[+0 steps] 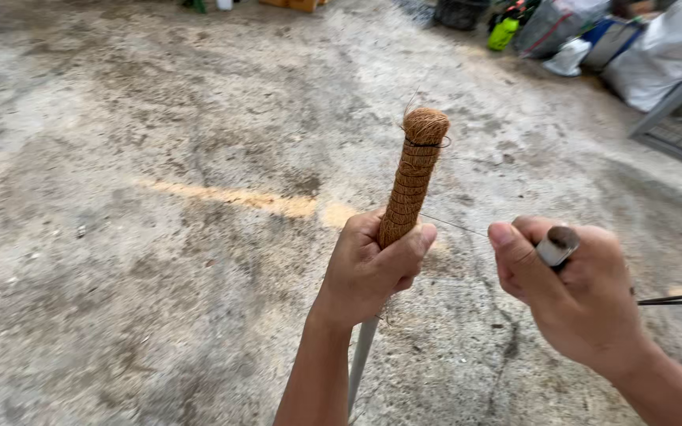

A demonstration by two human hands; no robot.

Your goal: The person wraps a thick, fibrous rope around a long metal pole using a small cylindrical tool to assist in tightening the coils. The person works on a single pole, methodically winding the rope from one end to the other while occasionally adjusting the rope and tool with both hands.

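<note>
My left hand [371,267] grips a grey pole whose upper part is wrapped in brown coir fibre [412,175], held upright and tilted slightly right. A dark thread circles the fibre near its rounded top. A thin thread [453,225] runs from the pole to my right hand [574,292], which is closed around a small grey spool or tube [556,246] with a dark end. The bare grey pole [361,355] shows below my left fist.
Stained, cracked concrete floor [159,237] lies under everything, with a faded yellow stripe [238,197]. Bags and sacks [657,55] and a green bottle [504,33] sit at the far right. A metal-framed mesh panel [680,118] stands at the right edge. Thin dark rods [680,298] lie right.
</note>
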